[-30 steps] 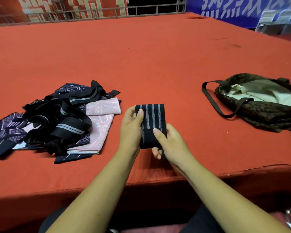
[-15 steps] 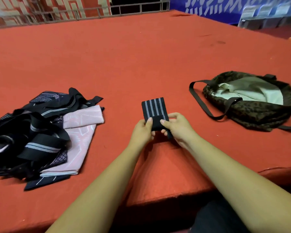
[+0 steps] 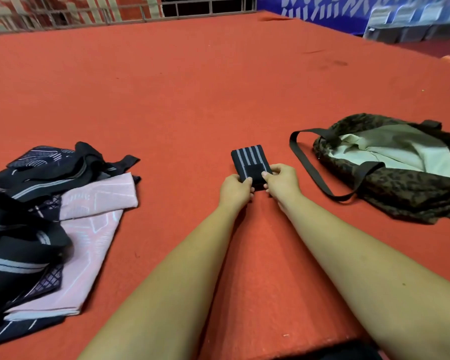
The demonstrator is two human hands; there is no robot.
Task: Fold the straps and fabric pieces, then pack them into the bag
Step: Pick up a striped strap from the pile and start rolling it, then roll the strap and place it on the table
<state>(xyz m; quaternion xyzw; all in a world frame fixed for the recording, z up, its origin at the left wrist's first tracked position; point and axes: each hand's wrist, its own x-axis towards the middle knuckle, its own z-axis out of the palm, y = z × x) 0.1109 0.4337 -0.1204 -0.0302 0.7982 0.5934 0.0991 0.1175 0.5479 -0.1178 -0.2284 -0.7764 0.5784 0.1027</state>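
A folded black strap with grey stripes [image 3: 248,158] lies on the red surface [image 3: 192,87] ahead of me. My left hand [image 3: 235,189] pinches its near left corner and my right hand [image 3: 281,181] pinches its near right corner. To the left sits a pile of black straps [image 3: 24,203] mixed with pink fabric pieces [image 3: 96,203] and dark patterned cloth. On the right lies the leopard-print bag [image 3: 400,188], its mouth open and its pale lining showing, with a black handle looped toward the strap.
The red surface stretches far back to a metal railing [image 3: 115,11]. A blue banner [image 3: 322,9] and grey seats stand at the far right. The near edge of the surface runs just below my forearms.
Both hands have carried the folded strap forward and lowered it from the air onto the red surface. The fold is now shorter and more compact. The view has leaned forward.
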